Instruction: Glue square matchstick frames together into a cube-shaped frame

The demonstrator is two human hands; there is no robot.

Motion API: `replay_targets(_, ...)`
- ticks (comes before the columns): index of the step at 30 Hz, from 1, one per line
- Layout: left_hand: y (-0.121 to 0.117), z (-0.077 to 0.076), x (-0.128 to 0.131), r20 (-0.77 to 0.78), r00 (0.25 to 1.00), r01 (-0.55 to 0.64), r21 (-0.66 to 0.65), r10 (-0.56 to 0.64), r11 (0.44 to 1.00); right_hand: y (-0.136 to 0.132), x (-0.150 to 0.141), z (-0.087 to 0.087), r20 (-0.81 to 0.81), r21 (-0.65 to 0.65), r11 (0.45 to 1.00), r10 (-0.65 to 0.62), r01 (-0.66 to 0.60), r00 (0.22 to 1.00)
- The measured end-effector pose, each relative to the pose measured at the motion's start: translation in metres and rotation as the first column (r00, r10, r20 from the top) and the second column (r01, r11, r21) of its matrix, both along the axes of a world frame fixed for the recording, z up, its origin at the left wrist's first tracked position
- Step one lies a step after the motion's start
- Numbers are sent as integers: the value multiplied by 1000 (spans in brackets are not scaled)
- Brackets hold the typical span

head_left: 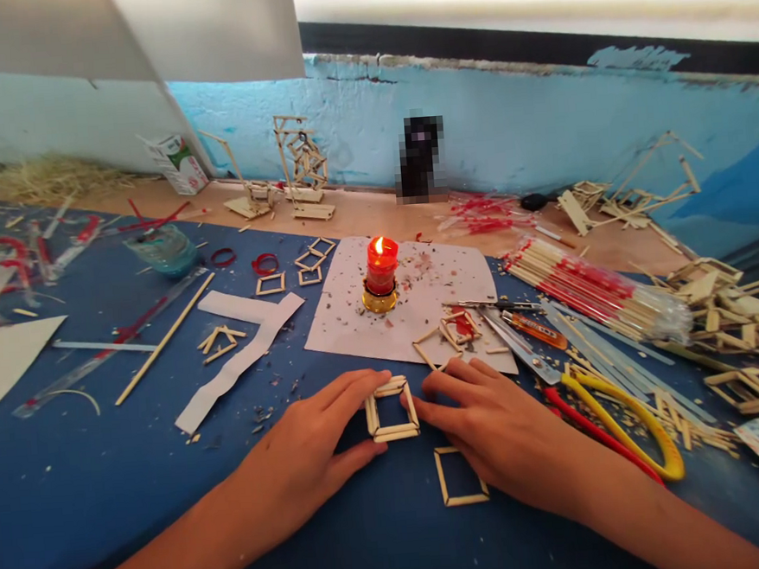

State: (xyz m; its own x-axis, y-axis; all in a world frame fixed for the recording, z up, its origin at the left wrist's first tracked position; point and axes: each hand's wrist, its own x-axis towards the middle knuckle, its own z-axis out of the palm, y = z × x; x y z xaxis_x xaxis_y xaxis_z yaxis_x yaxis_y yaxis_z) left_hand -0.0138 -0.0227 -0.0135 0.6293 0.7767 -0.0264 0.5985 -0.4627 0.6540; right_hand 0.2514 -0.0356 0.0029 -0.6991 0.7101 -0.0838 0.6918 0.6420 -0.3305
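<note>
The blue tabletop [346,547] is carrying everything, with a pale paper sheet [336,322] lying beyond the hands. The left hand [308,432] is holding a small stick frame [396,434] by its left side, fingers bending over the upper edge and thumb bracing the lower. The right hand [502,419] is spreading its fingers loosely, one reaching the frame's right side; whether it is pressing, I cannot tell. The frame is sitting between the hands, its doubled sticks surrounding an open middle. It is likely weighing almost nothing; dry wood is probably giving good grip and staying stiff lengthwise, so light pinching along the straight sides is making sense. A thinner single square [467,500] is lying just beside the right hand, presumably twisting more easily. Dark specks are marking the frame's corners, probably forming its most fragile points.
</note>
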Motion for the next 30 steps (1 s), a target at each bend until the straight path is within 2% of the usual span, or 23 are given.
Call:
replay_targets(9, 4, 1, 2, 71, 995, -62, -162, 74, 985, -4, -3, 1, 7, 39, 999, -26, 26, 1000)
replay_targets(16, 5, 5, 5, 19, 997, -71, -135, 75, 988, -6, -5, 0, -8, 36, 999, -34, 34, 999)
replay_targets(25, 6, 10, 11, 51, 997, -55, -132, 63, 990, -8, -6, -1, -7, 65, 997, -30, 30, 1000)
replay_targets(30, 6, 14, 20, 40, 994, -91, -133, 97, 987, -8, -5, -2, -21, 74, 997, -24, 26, 999)
